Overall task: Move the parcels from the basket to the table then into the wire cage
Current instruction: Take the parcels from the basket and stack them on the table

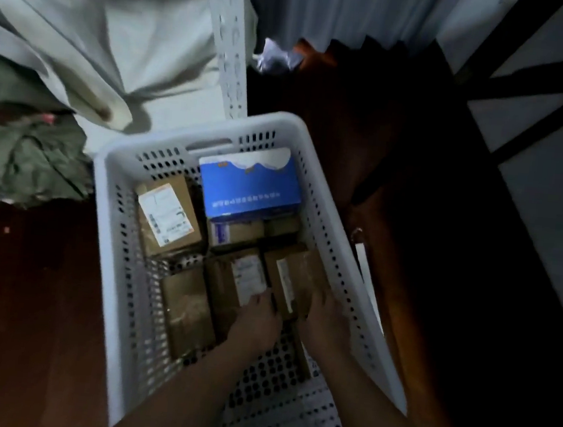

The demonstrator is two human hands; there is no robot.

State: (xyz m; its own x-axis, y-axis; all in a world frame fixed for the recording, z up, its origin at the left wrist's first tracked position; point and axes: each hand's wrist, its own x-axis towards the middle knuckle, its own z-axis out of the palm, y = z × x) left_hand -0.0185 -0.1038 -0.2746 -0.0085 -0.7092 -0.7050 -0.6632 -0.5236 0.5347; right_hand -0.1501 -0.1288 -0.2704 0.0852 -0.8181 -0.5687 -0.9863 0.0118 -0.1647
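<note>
Both hands inside basket (116, 197) | left hand (256, 321), right hand (323, 320) flank brown parcel (296, 276) at basket's right wall; I can't tell either grip's closure | step: first pickup | next: lift to bench

baskets: one white basket (113, 231) sitting on the floor | brown parcels: six showing inside | blue box (248, 189): one lying inside | hands: two reaching in, left hand (256, 321), right hand (323, 320)

Both hands, left hand (258, 317) and right hand (323, 320), on brown parcel (293, 276) in white basket (110, 231).
</note>
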